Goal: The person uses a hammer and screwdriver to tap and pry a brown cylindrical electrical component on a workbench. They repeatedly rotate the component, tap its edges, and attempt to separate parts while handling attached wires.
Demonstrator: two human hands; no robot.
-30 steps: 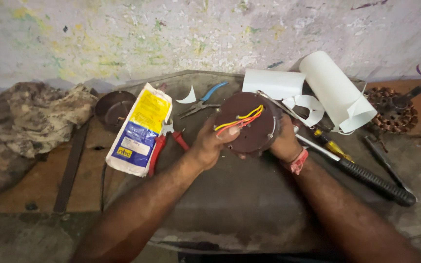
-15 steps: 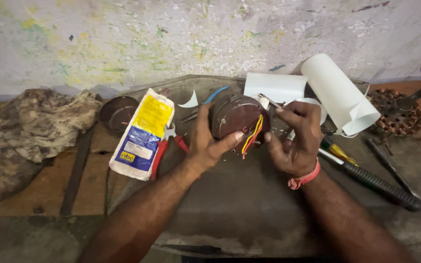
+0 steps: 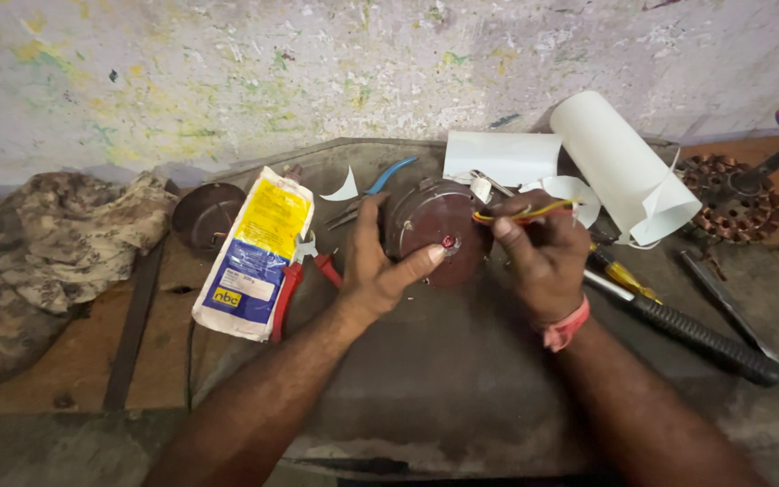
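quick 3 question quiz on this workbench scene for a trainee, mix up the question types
1. True or false: the left hand steadies the round brown motor part.
2. What does the right hand pinch? A) blue-handled pliers B) yellow and red wires C) the white paper roll
3. Fill in: the yellow, white and blue packet lies partly over the ____-handled pliers.

Key
1. True.
2. B: the wires lead off the motor part; the blue-handled pliers and white paper roll lie untouched.
3. Red.
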